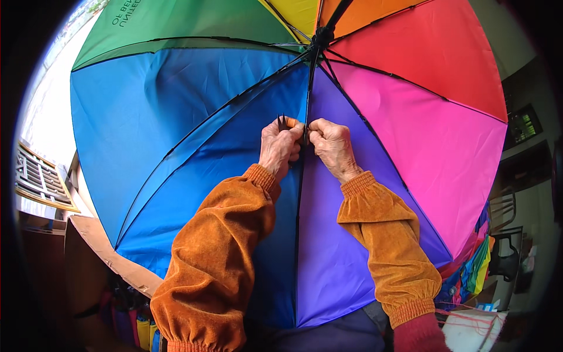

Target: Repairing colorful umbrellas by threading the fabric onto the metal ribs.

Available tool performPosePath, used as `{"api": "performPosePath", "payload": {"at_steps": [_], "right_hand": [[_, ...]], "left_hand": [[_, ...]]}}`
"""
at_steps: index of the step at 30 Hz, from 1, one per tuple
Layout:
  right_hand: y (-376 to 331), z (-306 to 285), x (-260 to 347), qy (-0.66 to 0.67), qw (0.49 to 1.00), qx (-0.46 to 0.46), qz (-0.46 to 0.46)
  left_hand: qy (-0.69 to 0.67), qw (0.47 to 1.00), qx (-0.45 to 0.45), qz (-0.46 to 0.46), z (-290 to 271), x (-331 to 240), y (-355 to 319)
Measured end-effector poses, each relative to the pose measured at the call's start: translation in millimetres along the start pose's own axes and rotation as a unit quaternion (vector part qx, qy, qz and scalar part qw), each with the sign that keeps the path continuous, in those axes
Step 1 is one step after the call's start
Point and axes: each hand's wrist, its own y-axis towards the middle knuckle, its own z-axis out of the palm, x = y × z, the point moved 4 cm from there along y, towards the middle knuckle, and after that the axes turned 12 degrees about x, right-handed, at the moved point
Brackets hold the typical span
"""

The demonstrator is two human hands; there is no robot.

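Observation:
An open rainbow umbrella (193,123) fills the view, seen from its inside, with blue, purple, pink, red, orange, yellow and green panels and black ribs meeting at a hub (321,36). My left hand (280,146) and my right hand (332,144) are both pinched on the black rib (305,100) between the dark blue and purple panels. A small dark-tipped tool (282,121) pokes up from my left hand's fingers. Both forearms wear orange velvet sleeves.
A brown cardboard sheet (111,252) lies at the lower left, under the umbrella's edge. A barred window (41,176) is on the left. More coloured umbrella fabric (472,270) hangs at the lower right, near a black chair (507,246).

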Motion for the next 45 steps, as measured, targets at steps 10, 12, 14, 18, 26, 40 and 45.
{"api": "performPosePath", "payload": {"at_steps": [10,12,14,18,26,40,45], "right_hand": [[-0.6,4.3,-9.9,0.129,0.986,0.011,0.104],[-0.9,3.9,-9.8,0.137,0.985,0.003,0.102],[-0.8,3.3,-8.2,0.178,0.978,0.011,0.109],[-1.8,4.4,-10.0,0.177,0.980,-0.005,0.090],[-1.8,6.8,-10.5,0.081,0.994,-0.076,0.017],[-1.6,-4.8,-11.5,0.342,0.925,-0.002,0.163],[-1.5,-5.5,-12.2,0.356,0.920,0.000,0.164]], "left_hand": [[0.030,0.992,-0.114,0.035,0.4,3.3,-8.6],[0.035,0.991,-0.128,0.029,0.9,2.7,-11.9],[0.014,0.991,-0.130,0.028,0.3,2.4,-16.0],[0.026,0.993,-0.114,0.005,-1.5,2.4,-16.6],[0.014,1.000,-0.022,-0.013,-8.6,2.4,-7.6],[0.036,0.999,-0.025,0.014,-4.9,6.8,-7.3],[0.067,0.997,-0.039,0.026,-0.7,4.9,-10.3]]}}
